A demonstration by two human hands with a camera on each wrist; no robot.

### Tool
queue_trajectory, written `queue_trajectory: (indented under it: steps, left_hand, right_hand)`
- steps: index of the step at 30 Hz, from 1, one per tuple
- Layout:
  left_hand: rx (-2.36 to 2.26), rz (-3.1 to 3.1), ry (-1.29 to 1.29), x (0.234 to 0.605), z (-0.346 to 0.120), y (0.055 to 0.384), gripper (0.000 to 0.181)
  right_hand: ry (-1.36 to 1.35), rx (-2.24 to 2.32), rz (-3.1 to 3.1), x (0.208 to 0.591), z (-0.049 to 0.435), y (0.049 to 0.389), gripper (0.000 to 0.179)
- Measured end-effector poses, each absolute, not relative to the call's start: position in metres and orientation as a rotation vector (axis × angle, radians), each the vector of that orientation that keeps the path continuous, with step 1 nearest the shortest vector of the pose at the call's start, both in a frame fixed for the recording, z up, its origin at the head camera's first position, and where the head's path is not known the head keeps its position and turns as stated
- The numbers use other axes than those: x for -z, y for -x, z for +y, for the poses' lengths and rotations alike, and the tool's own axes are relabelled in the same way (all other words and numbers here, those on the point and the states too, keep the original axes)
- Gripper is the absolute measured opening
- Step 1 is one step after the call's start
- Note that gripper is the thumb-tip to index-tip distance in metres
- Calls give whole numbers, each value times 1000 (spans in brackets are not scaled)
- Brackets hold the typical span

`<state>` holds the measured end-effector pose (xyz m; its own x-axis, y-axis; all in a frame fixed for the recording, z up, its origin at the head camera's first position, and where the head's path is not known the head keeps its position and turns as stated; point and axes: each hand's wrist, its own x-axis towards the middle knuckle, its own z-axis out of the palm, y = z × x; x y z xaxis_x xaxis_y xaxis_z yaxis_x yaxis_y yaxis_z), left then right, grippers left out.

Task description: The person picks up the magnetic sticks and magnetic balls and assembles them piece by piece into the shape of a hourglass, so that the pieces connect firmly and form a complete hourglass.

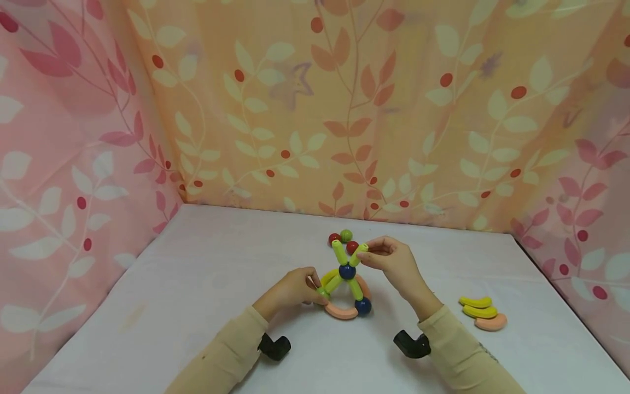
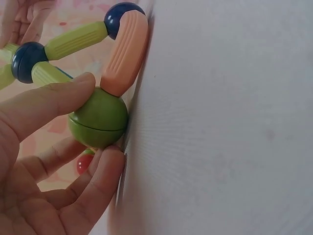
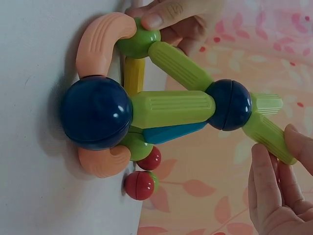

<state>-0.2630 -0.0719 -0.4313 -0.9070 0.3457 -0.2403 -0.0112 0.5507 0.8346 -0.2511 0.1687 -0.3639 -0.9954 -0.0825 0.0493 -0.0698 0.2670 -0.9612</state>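
A magnetic stick-and-ball structure stands on the white table, with curved orange pieces (image 1: 341, 312) and a yellow one forming its base. My left hand (image 1: 295, 287) pinches a green ball (image 2: 100, 117) at the base's left corner. Near the right corner sits a dark blue ball (image 3: 96, 112). Light-green sticks (image 3: 173, 108) and a blue stick (image 3: 173, 131) slope up to an upper dark blue ball (image 1: 346, 271). Two light-green sticks spread upward from that ball. My right hand (image 1: 396, 262) pinches the right-hand light-green stick (image 3: 270, 138) by its outer end.
Behind the structure lie red balls (image 1: 352, 248) and a green ball (image 1: 346, 236). To the right are two yellow curved sticks (image 1: 479, 312) and an orange curved piece (image 1: 491, 322). Dark devices (image 1: 412, 344) sit at both wrists. A floral curtain (image 1: 305, 109) encloses the table.
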Motion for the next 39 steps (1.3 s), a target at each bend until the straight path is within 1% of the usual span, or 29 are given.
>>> queue_trajectory:
  steps: [5, 13, 18, 21, 23, 27, 30, 34, 39]
  left_hand:
    - [-1286, 2409, -280, 431, -73, 263, 34]
    - [-1338, 2419, -327, 420, -74, 263, 31]
    - [-1315, 2446, -357, 422, -71, 262, 29]
    - [-1387, 2468, -348, 422, -71, 261, 31]
    - [-1514, 2485, -335, 418, -70, 261, 32]
    - [-1852, 2408, -293, 404, -63, 260, 34]
    - [-2006, 2259, -284, 395, -56, 261, 39]
    - [-2061, 2150, -302, 391, -47, 262, 43]
    - [-2076, 2160, -253, 394, -42, 261, 38]
  right_hand:
    - [148, 1883, 2492, 364, 169, 252, 40]
    - [151, 1885, 2487, 363, 170, 253, 40]
    - [174, 1898, 2471, 365, 172, 255, 39]
    - [202, 1815, 2492, 367, 177, 257, 43]
    - [200, 1735, 2534, 368, 184, 261, 45]
    - [123, 1605, 2600, 375, 196, 278, 50]
    - [50, 1540, 2618, 385, 201, 295, 54]
    - [46, 1448, 2644, 401, 198, 317, 55]
    - [95, 1393, 2662, 414, 188, 338, 50]
